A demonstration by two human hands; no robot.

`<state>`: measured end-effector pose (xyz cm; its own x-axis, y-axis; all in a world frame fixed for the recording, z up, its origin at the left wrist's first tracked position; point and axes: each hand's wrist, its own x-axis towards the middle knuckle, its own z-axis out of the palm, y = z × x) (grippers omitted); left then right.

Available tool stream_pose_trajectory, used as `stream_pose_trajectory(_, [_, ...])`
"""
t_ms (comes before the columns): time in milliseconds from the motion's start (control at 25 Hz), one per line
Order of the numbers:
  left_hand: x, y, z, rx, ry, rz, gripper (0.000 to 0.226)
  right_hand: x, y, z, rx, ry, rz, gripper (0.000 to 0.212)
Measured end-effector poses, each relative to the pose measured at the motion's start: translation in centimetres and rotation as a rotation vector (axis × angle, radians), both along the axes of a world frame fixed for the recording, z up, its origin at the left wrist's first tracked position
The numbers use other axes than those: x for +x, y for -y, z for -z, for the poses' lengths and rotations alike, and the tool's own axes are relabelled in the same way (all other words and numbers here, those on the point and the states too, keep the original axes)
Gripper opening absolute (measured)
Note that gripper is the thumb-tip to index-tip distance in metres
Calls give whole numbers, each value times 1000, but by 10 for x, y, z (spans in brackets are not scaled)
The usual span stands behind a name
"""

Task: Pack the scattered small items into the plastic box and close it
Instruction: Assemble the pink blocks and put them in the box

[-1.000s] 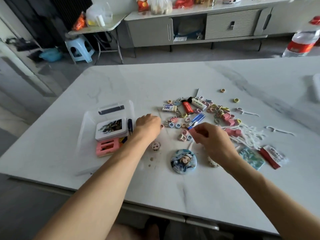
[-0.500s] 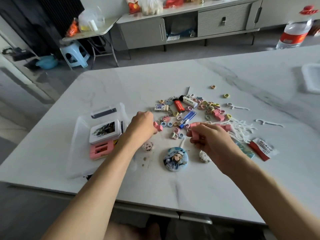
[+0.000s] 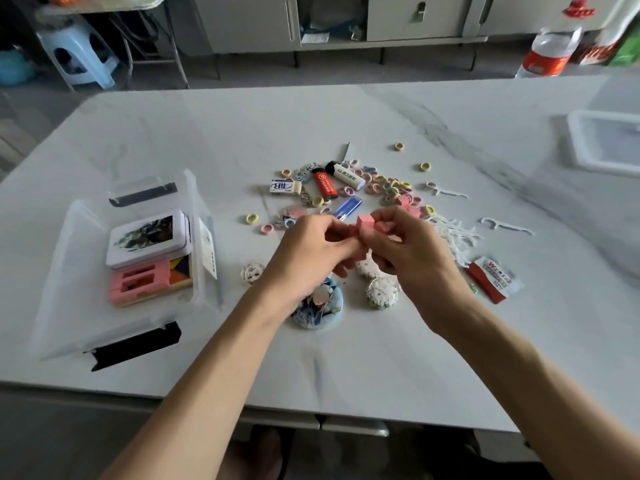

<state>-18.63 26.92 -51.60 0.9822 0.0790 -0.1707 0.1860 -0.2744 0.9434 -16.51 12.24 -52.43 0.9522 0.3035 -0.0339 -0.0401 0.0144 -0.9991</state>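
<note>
**Box lies left of the grip; left hand is nearer**

The table point(image 3: 346, 358) carries everything. The box point(image 3: 62, 258) stands open at its left side, well apart from the hands. Its long axis runs from the near edge away from the person, with a black latch point(image 3: 135, 344) at the near end and another at the far end. Inside, a tin point(image 3: 147, 240) and pink blocks point(image 3: 138, 282) sit against the right wall, and the left part looks free. At the far right edge lies a white tray-like thing point(image 3: 606, 147), possibly the lid, though I cannot tell.

The left hand point(image 3: 308, 251) and the right hand point(image 3: 408, 258) meet above the middle of the table. The fingers of both are curled round the pink pieces point(image 3: 365, 223) held between them. The pieces are lifted clear of the table, above the near edge of the pile point(image 3: 391, 188) of rings and lighters. How many pieces there are is hidden by the fingers.

My reading is that the pieces go into the box next. The carry would run leftward and slightly nearer, so the left hand has the shorter way and need not cross the other arm. The pieces should drop into the free left part, beside the tin.

Floss picks point(image 3: 450, 237), a badge point(image 3: 317, 306) and a sachet point(image 3: 495, 278) are unpacked, so much of the task remains.
</note>
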Motion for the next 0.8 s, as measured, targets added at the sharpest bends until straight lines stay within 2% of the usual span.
stream_pose_trajectory(120, [4, 1, -3, -273, -75, -33, 19, 3, 0, -2, 66, -94, -1, 10])
stream_pose_trajectory(240, [4, -2, -6, -521, -110, 1, 21, 7, 3, -3, 45, -128, 36, 15])
stream_pose_trajectory(480, [2, -2, -6, -373, -84, -14, 18, 10, 10, -4, -40, -98, 106, 16])
stream_pose_trajectory(600, [3, -2, -4, -387, -70, -47, 14, 9, 11, -4, -192, 41, 146, 19])
stream_pose_trajectory(680, [3, -2, -4, -441, -67, -50, 24, 7, 9, -4, -242, 118, 132, 22])
stream_pose_trajectory(800, [4, -1, -3, -500, -78, -41, 37, 5, 7, -2, -254, 135, 130, 22])
